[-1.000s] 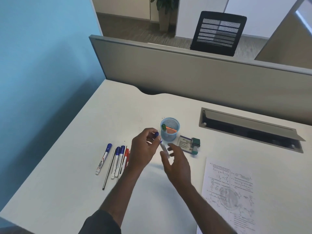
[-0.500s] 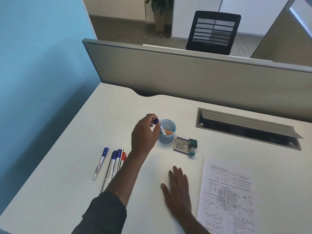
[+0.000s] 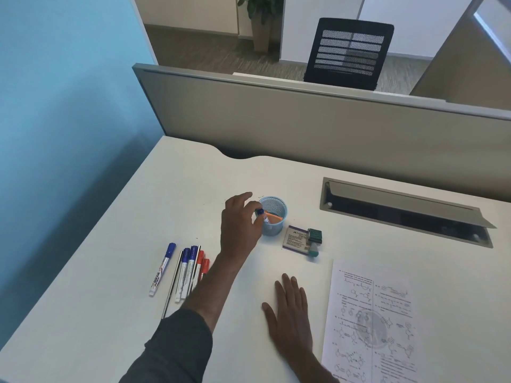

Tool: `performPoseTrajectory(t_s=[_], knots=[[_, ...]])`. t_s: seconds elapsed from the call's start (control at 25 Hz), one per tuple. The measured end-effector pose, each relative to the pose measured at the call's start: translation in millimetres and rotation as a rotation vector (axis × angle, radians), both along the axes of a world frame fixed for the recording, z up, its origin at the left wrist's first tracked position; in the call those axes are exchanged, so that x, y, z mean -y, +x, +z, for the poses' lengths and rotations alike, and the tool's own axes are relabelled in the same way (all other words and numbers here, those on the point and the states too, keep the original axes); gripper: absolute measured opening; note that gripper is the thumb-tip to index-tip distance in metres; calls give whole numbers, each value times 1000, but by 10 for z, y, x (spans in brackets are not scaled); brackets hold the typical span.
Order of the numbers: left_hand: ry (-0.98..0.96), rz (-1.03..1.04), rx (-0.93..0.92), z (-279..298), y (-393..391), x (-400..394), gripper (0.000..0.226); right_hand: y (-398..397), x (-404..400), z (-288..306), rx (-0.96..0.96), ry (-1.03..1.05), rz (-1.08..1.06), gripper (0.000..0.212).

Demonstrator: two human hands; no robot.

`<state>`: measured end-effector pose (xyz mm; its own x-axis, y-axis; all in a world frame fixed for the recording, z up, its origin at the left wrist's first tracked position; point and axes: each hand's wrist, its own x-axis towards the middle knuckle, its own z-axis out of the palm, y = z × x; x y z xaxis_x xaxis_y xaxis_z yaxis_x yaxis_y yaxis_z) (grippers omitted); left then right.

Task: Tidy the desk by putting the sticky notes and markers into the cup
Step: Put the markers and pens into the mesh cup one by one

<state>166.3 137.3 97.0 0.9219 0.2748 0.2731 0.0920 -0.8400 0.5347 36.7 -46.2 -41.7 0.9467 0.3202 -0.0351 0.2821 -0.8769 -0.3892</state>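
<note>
Our left hand [image 3: 240, 229] hovers at the near-left rim of the blue mesh cup [image 3: 273, 217], and the blue-capped marker [image 3: 262, 215] stands tilted in the cup's mouth, cap up, barrel going down inside beside the orange sticky notes [image 3: 273, 217]. The fingers [image 3: 243, 197] look loosely curled around the cap end; we cannot tell whether they pinch the marker or have just let go, since the thumb side is hidden behind the knuckles. The index finger reaches forward past the rim. Our right hand [image 3: 290, 310] lies flat on the counter [image 3: 110, 313], fingers straight and together, holding nothing. What the coming move turns on, we judge, is the row of loose markers [image 3: 188, 272] behind and to the left of the left fingers, back toward our body, beside the forearm. Their long axes run roughly parallel, caps pointing away from us, so they lie nearly in line with the arm. The left hand is plainly the nearer one; the right sits well apart from them, across the forearm. A small packet [image 3: 295, 239] lies just right of the cup, a printed sheet [image 3: 370, 322] just beside the right hand.
</note>
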Motion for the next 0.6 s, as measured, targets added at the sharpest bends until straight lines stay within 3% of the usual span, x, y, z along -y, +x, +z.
performPoseTrajectory(t_s=[0.6], knots=[[-6,-13,-74,-77,-45,-43,24,14,-28,12,15,27,-25,60]])
